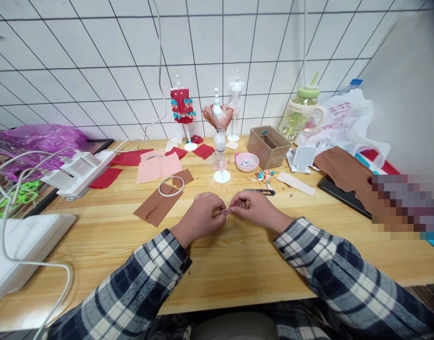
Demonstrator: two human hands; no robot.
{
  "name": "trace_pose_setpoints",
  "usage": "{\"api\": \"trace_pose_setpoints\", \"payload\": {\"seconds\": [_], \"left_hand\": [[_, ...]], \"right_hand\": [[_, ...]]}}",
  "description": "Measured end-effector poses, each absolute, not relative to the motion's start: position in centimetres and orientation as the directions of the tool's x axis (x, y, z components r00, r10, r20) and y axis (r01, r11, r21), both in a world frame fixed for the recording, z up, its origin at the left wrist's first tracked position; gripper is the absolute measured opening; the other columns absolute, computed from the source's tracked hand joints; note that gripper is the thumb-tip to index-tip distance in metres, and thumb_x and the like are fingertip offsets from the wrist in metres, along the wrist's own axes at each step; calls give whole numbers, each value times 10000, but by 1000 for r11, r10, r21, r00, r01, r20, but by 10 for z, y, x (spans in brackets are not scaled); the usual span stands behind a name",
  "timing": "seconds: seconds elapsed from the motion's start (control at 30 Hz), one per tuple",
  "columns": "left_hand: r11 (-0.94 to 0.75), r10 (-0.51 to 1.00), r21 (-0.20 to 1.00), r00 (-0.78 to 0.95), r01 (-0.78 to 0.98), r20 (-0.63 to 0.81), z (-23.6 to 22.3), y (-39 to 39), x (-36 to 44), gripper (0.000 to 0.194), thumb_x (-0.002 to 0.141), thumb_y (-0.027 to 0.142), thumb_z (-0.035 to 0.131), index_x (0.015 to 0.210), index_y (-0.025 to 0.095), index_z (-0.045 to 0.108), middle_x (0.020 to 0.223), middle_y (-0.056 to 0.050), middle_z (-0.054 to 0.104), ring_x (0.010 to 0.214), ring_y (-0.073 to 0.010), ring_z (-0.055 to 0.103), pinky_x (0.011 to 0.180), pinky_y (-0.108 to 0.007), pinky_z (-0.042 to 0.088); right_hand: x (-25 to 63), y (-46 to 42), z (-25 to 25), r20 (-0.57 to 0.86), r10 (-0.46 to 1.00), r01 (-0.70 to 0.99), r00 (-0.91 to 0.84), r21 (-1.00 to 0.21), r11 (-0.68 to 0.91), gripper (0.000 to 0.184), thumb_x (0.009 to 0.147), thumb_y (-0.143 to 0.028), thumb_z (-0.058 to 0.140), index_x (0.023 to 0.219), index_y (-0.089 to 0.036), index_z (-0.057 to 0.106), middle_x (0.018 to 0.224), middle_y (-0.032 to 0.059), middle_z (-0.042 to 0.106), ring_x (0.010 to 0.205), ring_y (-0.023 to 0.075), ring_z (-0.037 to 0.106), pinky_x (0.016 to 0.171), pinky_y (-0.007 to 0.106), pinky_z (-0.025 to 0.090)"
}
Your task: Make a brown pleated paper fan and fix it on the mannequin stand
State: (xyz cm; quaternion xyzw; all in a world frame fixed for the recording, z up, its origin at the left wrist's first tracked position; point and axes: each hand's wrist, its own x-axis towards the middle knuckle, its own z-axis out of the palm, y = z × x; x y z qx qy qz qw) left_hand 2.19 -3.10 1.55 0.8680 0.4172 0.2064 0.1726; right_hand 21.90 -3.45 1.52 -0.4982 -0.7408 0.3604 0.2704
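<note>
My left hand (205, 215) and my right hand (260, 208) meet above the middle of the table, both closed in a pinch. Between their fingertips runs a thin brownish strip (223, 211); its material is too small to make out. Just beyond my right hand lies a pair of black thread snips (268, 192), partly hidden by it. Left of my left hand are folded brown sheets (156, 208), with a white ring (171, 195) overlapping them. Beyond my hands stands a small white mannequin (220, 141) with brown petal-like pieces (210, 115) around its upper body.
Behind are a mannequin in red ruffles (181, 106) and a bare white one (236, 89). A pink bowl (240, 165), cardboard box (273, 153), scraps (264, 175) and phone stand (303, 159) stand right of centre. Pink sheets (158, 169) and a power strip (84, 179) lie left.
</note>
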Motion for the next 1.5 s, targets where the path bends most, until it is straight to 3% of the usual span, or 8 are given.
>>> {"api": "trace_pose_setpoints", "payload": {"seconds": [0.17, 0.43, 0.6, 0.77, 0.93, 1.1, 1.27, 1.5], "left_hand": [[-638, 744, 468, 646, 612, 169, 12, -30, 19, 134, 789, 235, 574, 665, 187, 591, 704, -15, 621, 738, -170, 548, 767, -321, 379], [-599, 778, 518, 598, 610, 196, 14, -29, 19, 211, 840, 366, 599, 718, 197, 631, 761, -25, 649, 793, -187, 565, 822, -350, 396], [-258, 963, 836, 196, 484, 183, 17, -27, 20, 296, 780, 410, 672, 966, 182, 641, 928, -61, 665, 882, -214, 597, 806, -349, 456], [-33, 964, 992, 266, 120, 0, 13, -31, 34, 371, 754, 424, 711, 998, 153, 645, 928, -68, 683, 865, -200, 624, 798, -326, 481], [-21, 964, 998, 264, -52, 34, 15, -33, 39, 228, 766, 377, 707, 820, 157, 679, 928, -60, 715, 915, -199, 638, 890, -327, 464], [4, 965, 1000, 263, -2, -3, 18, -34, 36, 191, 771, 341, 698, 794, 153, 667, 839, -44, 702, 816, -180, 639, 810, -308, 484], [-71, 938, 998, 339, 0, 66, 19, -33, 33, 198, 777, 349, 693, 733, 159, 659, 796, -30, 679, 808, -170, 633, 834, -308, 482], [2, 938, 1000, 348, -12, 2, 14, -32, 32, 263, 724, 392, 765, 775, 156, 662, 817, -41, 696, 791, -169, 635, 800, -303, 488]], "right_hand": [[223, -35, 14, 141, 880, 556, -453, -727, 403, 298, 773, -408, 710, 994, -208, 699, 941, 36, 713, 840, 173, 607, 723, 284, 433], [220, -34, 11, 10, 924, 531, -382, -816, 229, 49, 729, -200, 651, 763, -190, 686, 634, -23, 628, 576, 113, 518, 550, 239, 370], [222, -27, 13, 28, 1000, 102, 6, -994, 28, 214, 699, -347, 704, 814, -182, 630, 714, -7, 635, 635, 122, 541, 591, 246, 397], [209, -31, 12, -112, 994, -162, -5, -981, -111, 329, 637, -398, 772, 822, -188, 600, 709, -21, 626, 608, 104, 516, 545, 222, 369], [198, -38, 11, -124, 990, -123, -68, -984, -132, 328, 641, -420, 768, 804, -185, 607, 715, -12, 617, 619, 106, 511, 502, 210, 352], [201, -37, 11, -103, 983, -22, -150, -994, -107, 336, 681, -394, 737, 924, -183, 640, 830, 19, 667, 683, 125, 576, 548, 226, 413], [203, -35, 10, -74, 985, 37, -154, -997, -69, 250, 662, -367, 748, 782, -174, 643, 754, 16, 692, 711, 146, 630, 706, 289, 493], [206, -34, 8, -62, 980, 41, -189, -998, -55, 235, 682, -363, 730, 787, -170, 648, 774, 20, 709, 731, 148, 653, 734, 294, 508]]}}
